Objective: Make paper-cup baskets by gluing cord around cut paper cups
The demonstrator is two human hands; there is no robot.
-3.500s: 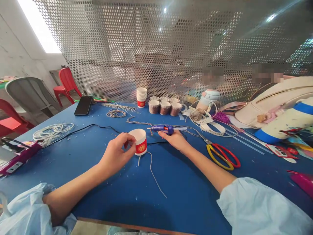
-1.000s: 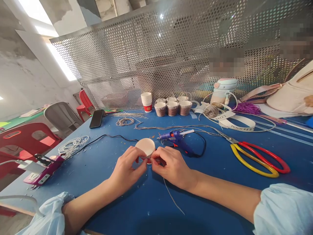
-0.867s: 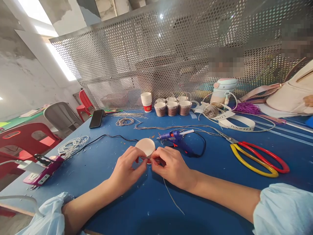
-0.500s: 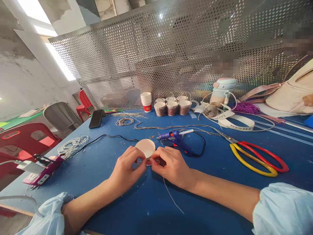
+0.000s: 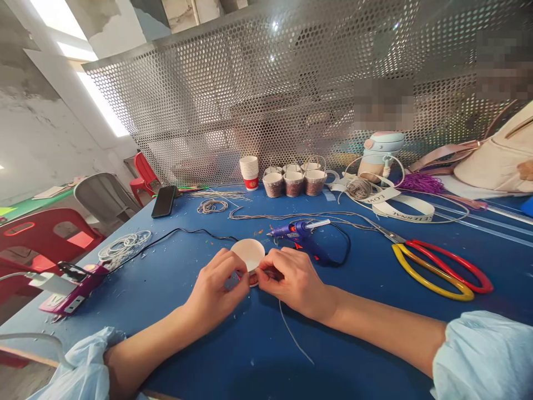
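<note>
A paper cup [image 5: 247,253] with a white inside and a bit of red on its outer wall stands tilted, its mouth towards me. At its near left rim, the fingers of my left hand [image 5: 220,280] are pinched together on the cup. My right hand [image 5: 293,280] pinches close by on the right, its fingertips nearly meeting the left ones. From under the right hand a thin grey cord [image 5: 293,333] trails down over the blue table [image 5: 200,355]. The cord's upper end is hidden by the fingers. A blue hot glue gun [image 5: 302,236] lies just beyond the right hand.
Large scissors [image 5: 437,269] with red and yellow handles lie at right. Cord-wrapped small baskets [image 5: 293,183], stacked cups [image 5: 250,172] and a phone [image 5: 164,201] sit farther back. A power strip [image 5: 75,291] and cord coil [image 5: 125,247] are at left; a bottle [image 5: 381,155] stands behind.
The cup has tipped or shifted slightly, and more of its red wall shows between my fingertips. Both hands keep almost the same place and pinch.
</note>
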